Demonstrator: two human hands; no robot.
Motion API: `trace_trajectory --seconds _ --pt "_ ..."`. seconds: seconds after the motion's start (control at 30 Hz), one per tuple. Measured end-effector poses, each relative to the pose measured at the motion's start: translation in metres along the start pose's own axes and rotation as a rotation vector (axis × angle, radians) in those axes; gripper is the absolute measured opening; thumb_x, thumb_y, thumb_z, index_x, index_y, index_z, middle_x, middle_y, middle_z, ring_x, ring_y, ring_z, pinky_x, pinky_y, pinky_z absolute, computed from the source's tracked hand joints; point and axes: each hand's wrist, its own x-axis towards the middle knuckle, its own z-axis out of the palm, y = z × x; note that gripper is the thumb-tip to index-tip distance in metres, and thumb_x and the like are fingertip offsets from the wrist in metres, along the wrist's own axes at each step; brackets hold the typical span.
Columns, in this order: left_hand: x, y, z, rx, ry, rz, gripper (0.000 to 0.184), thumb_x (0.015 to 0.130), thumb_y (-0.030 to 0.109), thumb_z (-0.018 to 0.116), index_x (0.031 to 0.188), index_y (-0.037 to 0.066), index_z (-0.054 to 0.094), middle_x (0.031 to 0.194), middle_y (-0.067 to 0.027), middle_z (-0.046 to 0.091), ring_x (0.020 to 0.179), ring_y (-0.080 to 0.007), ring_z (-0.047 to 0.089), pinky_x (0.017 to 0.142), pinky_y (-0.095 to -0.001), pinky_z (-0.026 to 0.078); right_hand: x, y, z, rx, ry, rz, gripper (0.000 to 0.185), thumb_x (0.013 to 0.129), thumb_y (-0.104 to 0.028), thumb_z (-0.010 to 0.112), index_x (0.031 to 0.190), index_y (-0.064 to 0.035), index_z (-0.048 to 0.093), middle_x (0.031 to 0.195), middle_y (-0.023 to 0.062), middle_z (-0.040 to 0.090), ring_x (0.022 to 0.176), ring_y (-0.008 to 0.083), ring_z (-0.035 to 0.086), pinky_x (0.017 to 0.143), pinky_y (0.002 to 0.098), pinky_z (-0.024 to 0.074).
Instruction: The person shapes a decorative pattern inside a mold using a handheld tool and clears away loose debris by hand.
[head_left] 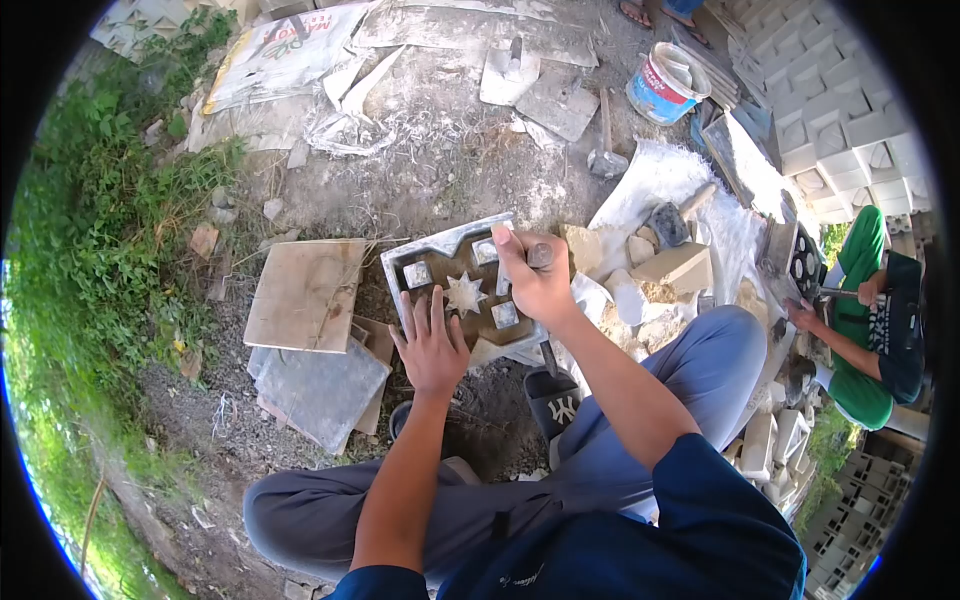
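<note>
A patterned mould with a pale star in its middle and several small raised squares lies on the ground before me. My left hand lies palm down with fingers spread, over its near left part. At the mould's right side, my right hand is closed around a tool whose round handle end points up at me. Most of that tool is hidden by the hand, so its kind cannot be made out.
Left of the mould are stacked flat boards. To the right, broken pale blocks and a mallet-like tool lie on white sacking. Farther off are a trowel, a hammer and a bucket. Another person works at right.
</note>
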Motion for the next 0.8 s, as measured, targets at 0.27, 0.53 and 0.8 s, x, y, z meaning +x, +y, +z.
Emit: trace_trajectory --seconds 0.27,0.53,0.8 --pt "-0.007 -0.001 0.0 0.008 0.001 0.005 0.052 0.1 0.028 0.05 0.15 0.014 0.045 0.146 -0.0138 0.049 0.151 -0.0368 0.026 0.11 -0.071 0.03 0.0 -0.006 -0.012 0.072 -0.165 0.088 0.041 0.102 -0.032 0.063 0.08 0.0028 0.062 0.063 -0.0043 0.044 0.064 0.0068 0.037 0.056 0.0289 0.0341" --pt "-0.005 0.001 0.0 -0.003 0.015 0.007 0.051 0.1 0.029 0.05 0.149 0.016 0.046 0.145 -0.0146 0.049 0.151 -0.0372 0.027 0.109 -0.0711 0.031 -0.018 0.002 -0.007 -0.11 -0.046 -0.176 0.033 0.094 -0.03 0.074 0.087 0.0027 0.072 0.069 0.0111 0.065 0.069 0.014 0.062 0.066 0.0322 0.0475" --pt "-0.004 -0.002 0.001 -0.007 0.056 0.018 0.051 0.1 0.032 0.05 0.149 0.016 0.047 0.143 -0.0139 0.051 0.15 -0.0351 0.029 0.108 -0.073 0.03 -0.017 0.002 -0.032 -0.112 -0.318 -0.003 0.032 0.092 -0.032 0.076 0.089 -0.0003 0.075 0.076 0.0105 0.07 0.08 0.018 0.066 0.075 0.0318 0.0487"
